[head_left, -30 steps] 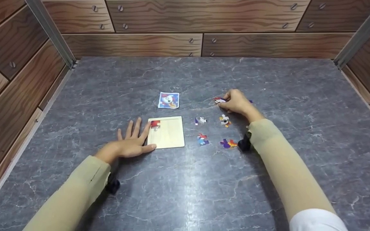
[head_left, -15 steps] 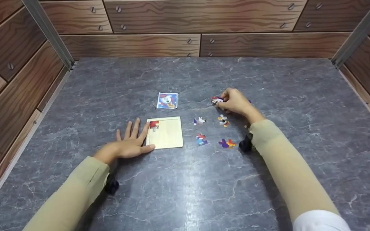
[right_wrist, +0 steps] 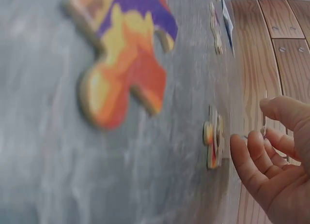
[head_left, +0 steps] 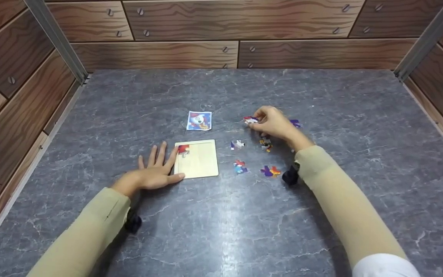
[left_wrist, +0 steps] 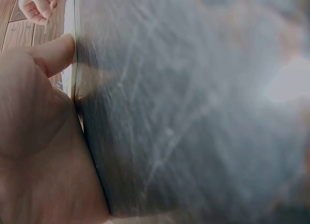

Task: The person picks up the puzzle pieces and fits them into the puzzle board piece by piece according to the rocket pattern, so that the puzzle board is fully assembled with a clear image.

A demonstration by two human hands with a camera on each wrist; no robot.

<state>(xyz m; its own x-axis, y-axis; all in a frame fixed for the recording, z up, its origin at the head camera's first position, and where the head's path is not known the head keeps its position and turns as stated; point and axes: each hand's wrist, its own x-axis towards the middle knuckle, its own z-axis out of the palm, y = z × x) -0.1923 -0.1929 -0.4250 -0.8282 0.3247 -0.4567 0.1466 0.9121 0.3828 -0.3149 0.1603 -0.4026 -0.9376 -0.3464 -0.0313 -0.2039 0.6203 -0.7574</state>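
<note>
My right hand (head_left: 274,122) pinches a red and white jigsaw piece (head_left: 250,120) between thumb and fingers, over the far right part of the table. In the right wrist view this piece is seen thin and edge-on. My left hand (head_left: 152,176) lies spread on the table, thumb and index finger on the left side of a pale wooden puzzle tray (head_left: 202,161). One red piece (head_left: 183,149) sits in the tray's upper left corner. Right of the tray lie loose pieces: white and purple (head_left: 237,145), red and blue (head_left: 240,167), purple and orange (head_left: 270,171), white and yellow (head_left: 265,145).
Behind the tray lies a small picture card (head_left: 199,120) with a rocket-like figure. A purple piece (head_left: 295,123) is partly visible beyond my right hand. Wood-patterned panels (head_left: 183,54) wall the grey marbled table (head_left: 190,227) at the back and sides.
My right hand has shifted left with the pinched piece, uncovering more of the purple piece behind it. The left hand stays put on the tray. The head view has drifted slightly.
</note>
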